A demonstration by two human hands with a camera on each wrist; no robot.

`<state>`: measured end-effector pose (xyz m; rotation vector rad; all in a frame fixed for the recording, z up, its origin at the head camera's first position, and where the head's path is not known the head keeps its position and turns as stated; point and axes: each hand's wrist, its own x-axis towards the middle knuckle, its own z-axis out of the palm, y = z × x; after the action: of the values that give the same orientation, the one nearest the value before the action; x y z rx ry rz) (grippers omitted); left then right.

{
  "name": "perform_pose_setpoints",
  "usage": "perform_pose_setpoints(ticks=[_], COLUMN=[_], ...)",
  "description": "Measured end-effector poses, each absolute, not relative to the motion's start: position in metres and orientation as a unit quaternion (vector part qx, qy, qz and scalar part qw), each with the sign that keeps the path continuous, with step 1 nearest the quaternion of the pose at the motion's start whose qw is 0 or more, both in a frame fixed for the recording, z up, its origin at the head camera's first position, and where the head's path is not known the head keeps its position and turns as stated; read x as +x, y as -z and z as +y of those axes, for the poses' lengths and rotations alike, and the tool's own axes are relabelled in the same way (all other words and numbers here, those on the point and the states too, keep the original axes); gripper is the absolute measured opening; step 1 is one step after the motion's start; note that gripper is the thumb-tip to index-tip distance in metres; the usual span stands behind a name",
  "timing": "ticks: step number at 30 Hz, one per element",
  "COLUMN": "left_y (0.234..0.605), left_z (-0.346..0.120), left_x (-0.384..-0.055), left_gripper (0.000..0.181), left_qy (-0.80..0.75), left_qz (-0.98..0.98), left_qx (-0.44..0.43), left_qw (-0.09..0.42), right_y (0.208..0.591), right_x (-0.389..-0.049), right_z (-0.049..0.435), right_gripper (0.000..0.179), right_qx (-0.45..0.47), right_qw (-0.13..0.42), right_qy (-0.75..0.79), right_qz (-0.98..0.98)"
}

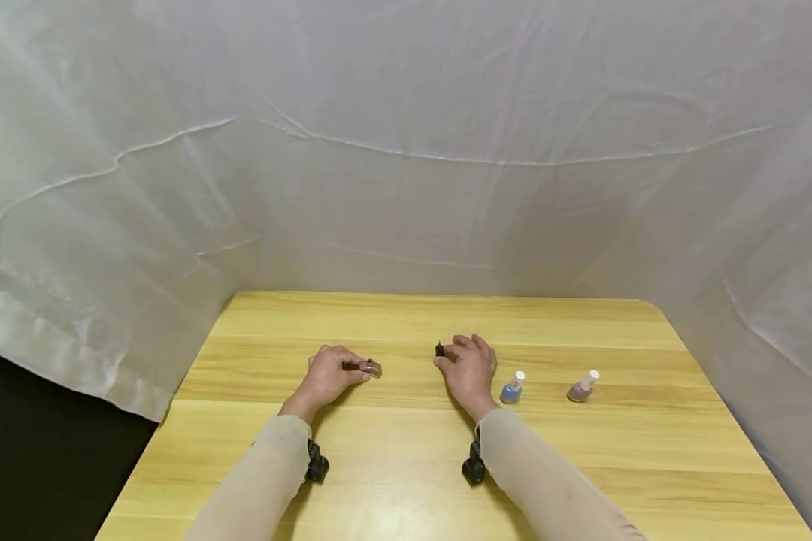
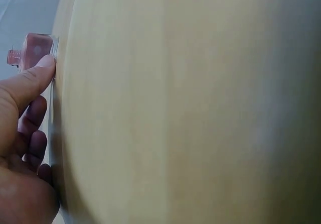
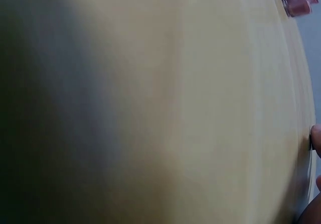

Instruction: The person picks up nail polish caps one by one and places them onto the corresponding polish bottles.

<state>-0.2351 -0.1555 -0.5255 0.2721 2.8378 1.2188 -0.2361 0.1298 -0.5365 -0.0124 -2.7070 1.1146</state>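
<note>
My left hand pinches an open-necked nail polish bottle of pinkish-brown glass at the tabletop, left of the middle. In the left wrist view the thumb lies against the lower body of this bottle, and its bare threaded neck shows. Farther right, my right hand holds a small black nail polish cap between thumb and fingertips, with a thin dark stem pointing up from it. A gap of bare wood separates the two hands. Only fingertips of the right hand show at the edge of the right wrist view.
Right of my right hand stands a blue nail polish bottle with a white cap. A mauve nail polish bottle, also white-capped, stands farther right. The wooden table is bordered by a pale cloth at the back and sides.
</note>
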Motion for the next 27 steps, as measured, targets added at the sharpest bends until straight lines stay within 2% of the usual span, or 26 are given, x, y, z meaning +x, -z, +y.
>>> perform_pose_setpoints(ticks=[21,27], left_y=[0.515,0.510], left_z=[-0.140,-0.129], left_x=[-0.196,-0.185], left_gripper=[0.008,0.010], left_qy=[-0.396,-0.384], left_qz=[0.910,0.913], left_qx=[0.117,0.140], left_qw=[0.035,0.007], right_y=[0.535,0.531], right_x=[-0.179,-0.168], right_z=[0.127,0.130], right_gripper=[0.018,0.016], right_qx=[0.080,0.083], right_qw=[0.082,0.077], right_qy=[-0.381,-0.397], right_qz=[-0.917,-0.911])
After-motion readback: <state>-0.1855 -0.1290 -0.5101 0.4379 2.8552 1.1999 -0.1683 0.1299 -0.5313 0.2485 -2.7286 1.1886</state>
